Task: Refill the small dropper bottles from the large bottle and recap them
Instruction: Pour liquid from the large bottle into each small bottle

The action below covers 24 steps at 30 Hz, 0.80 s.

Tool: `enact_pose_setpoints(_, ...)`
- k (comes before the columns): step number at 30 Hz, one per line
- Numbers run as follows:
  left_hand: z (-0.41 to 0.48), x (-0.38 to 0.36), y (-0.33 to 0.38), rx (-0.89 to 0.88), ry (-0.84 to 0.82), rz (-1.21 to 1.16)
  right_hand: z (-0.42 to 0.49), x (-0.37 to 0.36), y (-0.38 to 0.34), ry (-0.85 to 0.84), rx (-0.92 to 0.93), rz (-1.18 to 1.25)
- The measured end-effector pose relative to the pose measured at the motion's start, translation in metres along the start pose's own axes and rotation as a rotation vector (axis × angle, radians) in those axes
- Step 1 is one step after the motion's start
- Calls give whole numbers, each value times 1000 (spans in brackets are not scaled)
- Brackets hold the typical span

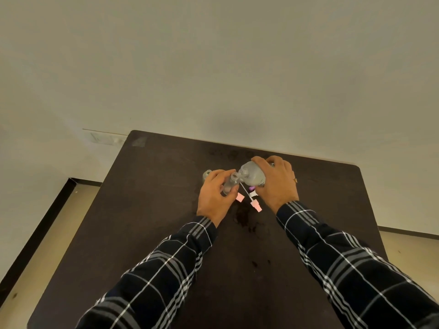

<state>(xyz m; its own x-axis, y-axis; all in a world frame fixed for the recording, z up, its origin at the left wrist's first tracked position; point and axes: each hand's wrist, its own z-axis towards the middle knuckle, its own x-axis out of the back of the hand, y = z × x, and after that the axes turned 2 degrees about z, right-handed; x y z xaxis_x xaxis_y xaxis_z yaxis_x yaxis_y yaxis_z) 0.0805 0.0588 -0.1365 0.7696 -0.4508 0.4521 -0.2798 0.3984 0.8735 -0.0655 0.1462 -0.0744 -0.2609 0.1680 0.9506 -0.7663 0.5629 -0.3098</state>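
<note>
A small dropper bottle, uncapped, leans in my left hand, fingers curled round it, its mouth close to the neck of the large bottle. My right hand grips that one, tipped sideways above the dark bench. Pink caps lie just below; another small bottle stands beyond my left hand.

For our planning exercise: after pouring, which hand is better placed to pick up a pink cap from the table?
Probably the right hand: the pink caps lie close beside it, and it could set down the large bottle, while the left hand holds the open small bottle.
</note>
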Motion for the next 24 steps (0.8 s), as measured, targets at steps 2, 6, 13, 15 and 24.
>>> enact_pose_setpoints(2,-1,2,0,19,-17,12,1,0,-1,1,-1,-49)
enact_pose_setpoints(6,-2,4,1,27,-27,40,3,0,-3,13,-3,-99)
enact_pose_setpoints(13,2,4,4,63,-18,60,8,1,-3,29,25,-155)
enact_pose_setpoints(15,3,4,4,71,-13,56,8,1,-3,39,33,-154)
enact_pose_setpoints(24,4,5,5,77,-27,109,7,1,-2,26,22,-167)
